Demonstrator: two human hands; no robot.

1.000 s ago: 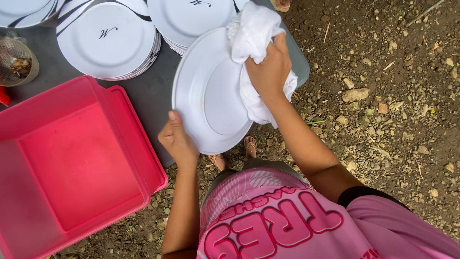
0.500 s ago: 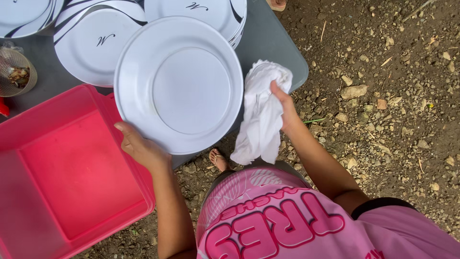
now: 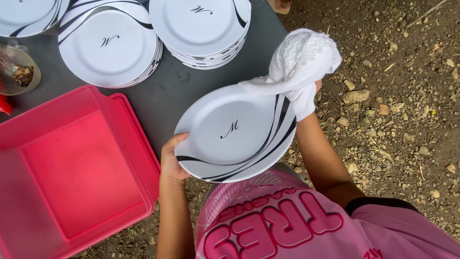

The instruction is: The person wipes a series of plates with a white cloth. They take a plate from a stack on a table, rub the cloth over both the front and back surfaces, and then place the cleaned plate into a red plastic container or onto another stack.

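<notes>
A: Plate (image 3: 235, 134) sits face-up between both hands, over the desk (image 3: 167, 103) edge, tilted slightly.

B: Grip?

A: Left hand (image 3: 172, 163) fingers pinch the near-left rim. Right hand (image 3: 306, 98), wrapped shut in the white cloth (image 3: 302, 60), presses the far-right rim, so the cloth lies up-right of centre.

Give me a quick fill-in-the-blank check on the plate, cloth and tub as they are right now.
The left hand grips the plate's ____ edge.
The right hand is wrapped in a ____ cloth.
The tub left of the plate is ____ in colour.
Missing words: left; white; pink
</notes>
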